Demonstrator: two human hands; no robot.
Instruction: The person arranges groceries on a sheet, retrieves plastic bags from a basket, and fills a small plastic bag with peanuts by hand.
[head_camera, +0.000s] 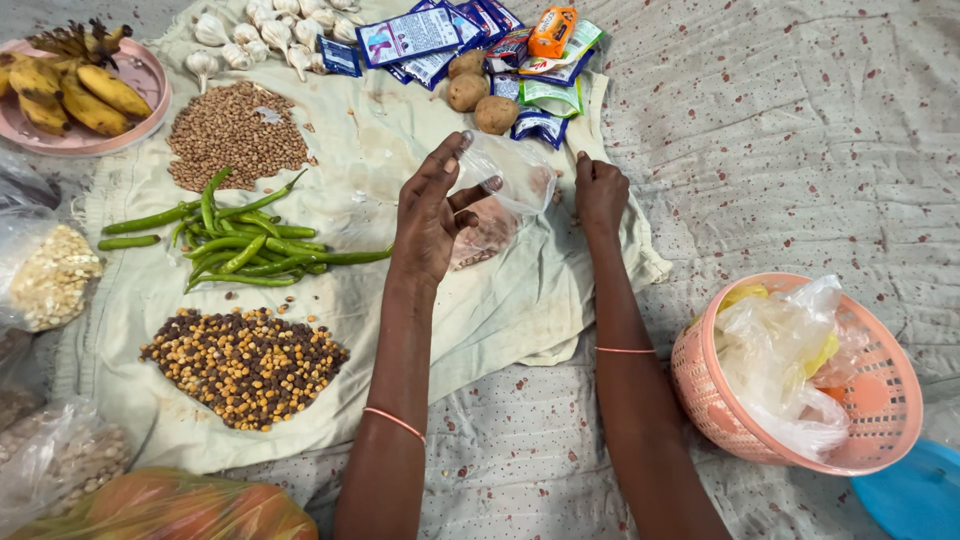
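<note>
At the far left edge, a clear bag of pale grains (45, 275) was seen, and in the upper left corner a pink plate (150, 85) bearing ripe bananas (75, 90); below these, on a cream cloth (500, 310) spread over a speckled bedsheet (800, 150), three heaps were laid in a column: brown beans (232, 135), long green pods (245, 240) and mixed dark and yellow chickpeas (245, 365); garlic bulbs (255, 35) were placed along the cloth's top edge. Near the centre of the frame the left hand (430, 215) was held upright with fingers spread, its thumb and fingertips pinching the mouth of a small clear plastic bag (505, 180); the bag was kept open above the cloth, with brownish contents dimly seen low inside it. Just right of the bag, the right hand (600, 195) was closed in a loose fist at the bag's far edge; whether anything was gripped in it could not be told. Above the hands, small potatoes (480, 95) and printed sachets (440, 35) were clustered. At the lower right, a pink basket (720, 400) filled with crumpled plastic bags (785, 370) was set.
</note>
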